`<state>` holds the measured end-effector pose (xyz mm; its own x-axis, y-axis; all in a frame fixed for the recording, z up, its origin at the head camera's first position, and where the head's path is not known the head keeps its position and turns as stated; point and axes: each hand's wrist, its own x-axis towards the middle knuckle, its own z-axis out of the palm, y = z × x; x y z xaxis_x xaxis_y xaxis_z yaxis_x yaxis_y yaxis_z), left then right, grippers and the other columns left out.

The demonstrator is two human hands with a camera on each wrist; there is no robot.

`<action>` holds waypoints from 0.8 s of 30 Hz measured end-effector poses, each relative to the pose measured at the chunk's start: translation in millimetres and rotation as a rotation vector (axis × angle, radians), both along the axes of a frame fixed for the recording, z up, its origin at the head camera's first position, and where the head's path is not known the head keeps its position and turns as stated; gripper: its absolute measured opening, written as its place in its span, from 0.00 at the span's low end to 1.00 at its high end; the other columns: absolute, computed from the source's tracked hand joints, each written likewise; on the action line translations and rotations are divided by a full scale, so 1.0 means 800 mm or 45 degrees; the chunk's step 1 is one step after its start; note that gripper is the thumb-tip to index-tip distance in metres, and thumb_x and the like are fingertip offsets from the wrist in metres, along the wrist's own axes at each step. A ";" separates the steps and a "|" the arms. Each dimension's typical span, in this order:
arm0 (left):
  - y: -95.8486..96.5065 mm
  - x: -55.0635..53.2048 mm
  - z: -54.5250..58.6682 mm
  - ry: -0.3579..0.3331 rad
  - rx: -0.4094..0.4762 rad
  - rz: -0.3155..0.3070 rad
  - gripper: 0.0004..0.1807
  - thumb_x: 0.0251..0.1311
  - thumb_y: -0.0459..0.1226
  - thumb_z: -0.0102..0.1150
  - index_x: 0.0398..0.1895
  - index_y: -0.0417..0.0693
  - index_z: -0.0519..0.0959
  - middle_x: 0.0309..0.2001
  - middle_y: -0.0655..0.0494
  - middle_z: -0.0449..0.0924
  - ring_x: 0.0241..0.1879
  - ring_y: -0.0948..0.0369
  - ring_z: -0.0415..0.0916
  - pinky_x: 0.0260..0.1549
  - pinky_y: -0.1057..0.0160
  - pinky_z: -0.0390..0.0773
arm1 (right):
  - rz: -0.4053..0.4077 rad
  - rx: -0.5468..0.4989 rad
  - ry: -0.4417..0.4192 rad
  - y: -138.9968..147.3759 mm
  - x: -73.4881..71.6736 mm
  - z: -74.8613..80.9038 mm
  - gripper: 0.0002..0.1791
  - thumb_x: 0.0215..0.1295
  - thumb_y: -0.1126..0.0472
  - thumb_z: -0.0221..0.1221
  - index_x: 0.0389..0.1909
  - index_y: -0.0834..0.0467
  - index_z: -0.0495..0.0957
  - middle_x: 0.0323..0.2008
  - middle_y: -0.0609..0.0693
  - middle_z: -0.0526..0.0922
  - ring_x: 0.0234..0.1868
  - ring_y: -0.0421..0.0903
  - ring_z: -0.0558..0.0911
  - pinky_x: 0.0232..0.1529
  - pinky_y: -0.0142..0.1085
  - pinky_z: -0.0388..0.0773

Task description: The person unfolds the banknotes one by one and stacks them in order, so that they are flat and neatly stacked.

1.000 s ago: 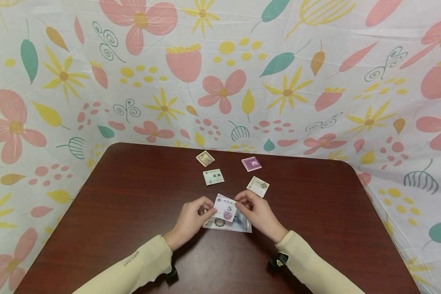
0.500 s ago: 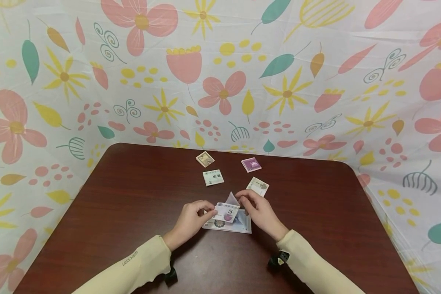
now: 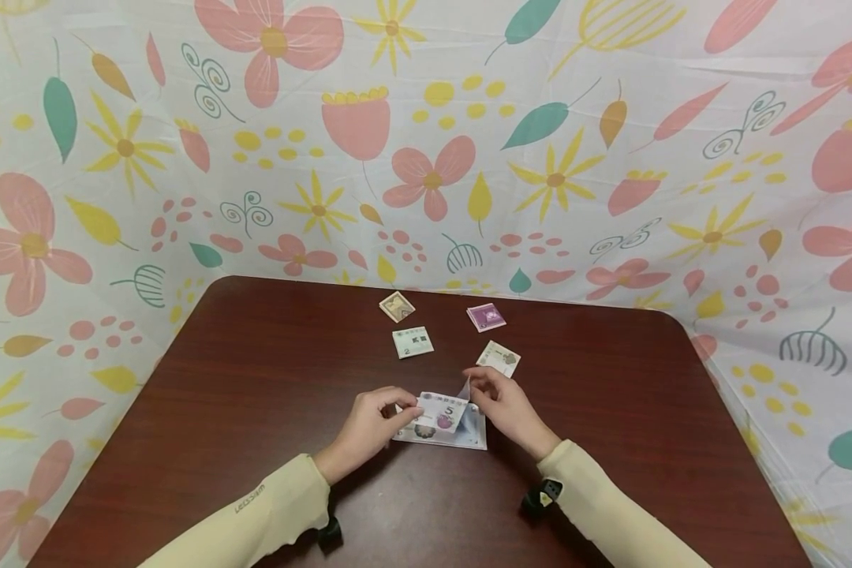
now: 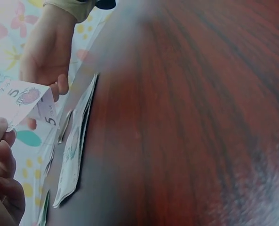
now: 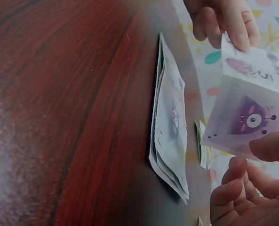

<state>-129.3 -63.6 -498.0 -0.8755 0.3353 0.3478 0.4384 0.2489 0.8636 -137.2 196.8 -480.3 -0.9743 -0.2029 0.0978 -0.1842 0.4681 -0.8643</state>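
Item: one pale purple note marked 5 (image 3: 439,411), folded, held up at lower centre of the head view with its right-hand flap raised; the flap's inner face bears a second 5, its outer face a purple one-eyed figure.
Left hand (image 3: 369,422): fingers closed in a pinch on the note's left end, thumb uppermost.
Right hand (image 3: 509,409): fingers curled, thumb over the edge of the raised flap, pinching it.
Beneath in the frame: a larger bluish folded stack (image 3: 471,436), flat, layers slightly parted at the edges in the wrist views.
Beyond the hands, four smaller folded pieces: brown note (image 3: 397,306), centre, farthest left; green-tinged note marked 2 (image 3: 413,342), just below it; purple note (image 3: 486,317), right of the brown; cream note (image 3: 498,357), just above the right hand.
Support: dark red-brown surface (image 3: 255,379), glossy, lower half.
Backdrop: white cloth (image 3: 426,79) printed with flowers and leaves, upper half.
Attire: cream sleeves (image 3: 284,505), dark lettering on the left.
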 end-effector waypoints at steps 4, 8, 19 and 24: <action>-0.002 -0.001 0.005 -0.017 0.041 0.025 0.02 0.63 0.33 0.72 0.33 0.48 0.87 0.31 0.57 0.85 0.18 0.69 0.70 0.12 0.70 0.72 | 0.005 0.011 -0.025 0.002 0.000 -0.004 0.10 0.73 0.68 0.60 0.51 0.67 0.80 0.35 0.53 0.83 0.27 0.36 0.76 0.31 0.30 0.73; -0.004 -0.001 0.005 -0.072 0.059 0.023 0.02 0.63 0.33 0.72 0.34 0.47 0.87 0.31 0.56 0.85 0.16 0.68 0.69 0.09 0.68 0.71 | 0.023 0.019 -0.036 0.005 0.000 -0.007 0.10 0.73 0.67 0.61 0.51 0.65 0.81 0.36 0.52 0.84 0.29 0.37 0.76 0.33 0.31 0.74; -0.005 0.003 0.005 -0.136 0.081 -0.056 0.02 0.63 0.32 0.72 0.35 0.45 0.87 0.31 0.52 0.84 0.14 0.70 0.68 0.07 0.65 0.72 | 0.143 0.024 -0.035 0.005 0.005 -0.005 0.12 0.75 0.68 0.57 0.54 0.66 0.81 0.42 0.57 0.85 0.27 0.37 0.77 0.31 0.32 0.75; -0.007 0.001 0.002 -0.120 0.045 0.030 0.03 0.64 0.33 0.71 0.34 0.47 0.85 0.27 0.54 0.84 0.16 0.70 0.70 0.12 0.68 0.73 | 0.083 0.022 -0.028 0.006 0.006 -0.005 0.05 0.73 0.66 0.61 0.45 0.63 0.82 0.33 0.53 0.84 0.25 0.36 0.76 0.29 0.30 0.73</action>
